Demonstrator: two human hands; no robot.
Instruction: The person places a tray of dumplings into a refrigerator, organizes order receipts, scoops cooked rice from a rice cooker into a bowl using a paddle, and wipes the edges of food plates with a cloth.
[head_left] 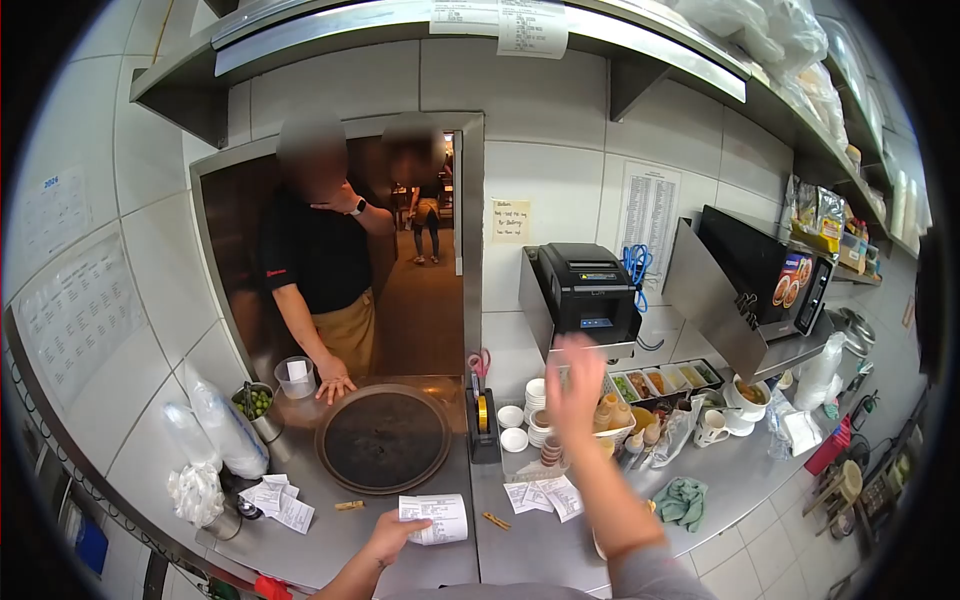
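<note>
My left hand (392, 538) is closed on a printed receipt (440, 518) above the steel counter, its thumb lying on the paper. My right hand (580, 390) is raised in front of the black receipt printer (592, 290), fingers stretched upward and a little blurred; I see nothing in it. Wooden clothespins (496, 520) lie on the counter near the held receipt. Several loose receipts (545, 497) rest below my right forearm, and more receipts (280, 498) lie at the left.
A round dark tray (384, 440) sits at the pass window, where a person's hand (335, 382) touches the counter beside it. Sauce bottles (612, 412), small white bowls (514, 440), a tape dispenser (482, 425), a green cloth (681, 503) and a mug (711, 429) stand around. A shelf (600, 50) hangs overhead.
</note>
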